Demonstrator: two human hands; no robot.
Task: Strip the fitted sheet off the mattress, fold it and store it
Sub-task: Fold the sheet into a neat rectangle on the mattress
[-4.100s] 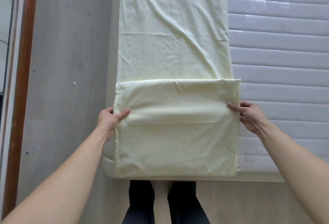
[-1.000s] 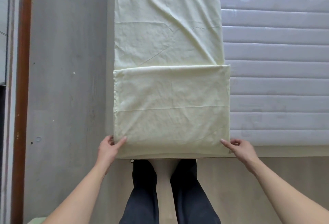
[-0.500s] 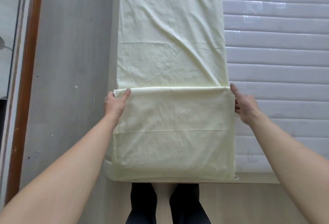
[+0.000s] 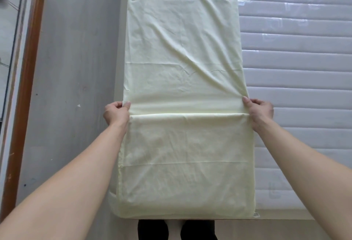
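Legs: dark-trousered legs [image 4: 177,230] show just below the mattress's near edge, so the person stands at the foot, centred on the strip.
Folded stack: the doubled near part of the fitted sheet [image 4: 186,163] lies flat between the two forearms, its far fold line running straight from one hand to the other.
Left hand: the left hand [image 4: 116,113] pinches the sheet's left edge between thumb and curled fingers, right at the fold line.
Right hand: the right hand [image 4: 260,111] pinches the opposite edge at the same level; creases fan away from this grip.
Why held so: matching grips at both edges probably keep the next fold square and the cloth taut.
Unfolded length: beyond both hands the sheet runs on as a long, wrinkled strip, so folding looks only partly done.
Mattress: bare quilted mattress [image 4: 297,68] lies to the right of the right hand; the sheet is already off it.
Floor: grey floor [image 4: 76,58] lies left of the left hand.
Containers: none in view; no storage place shows.
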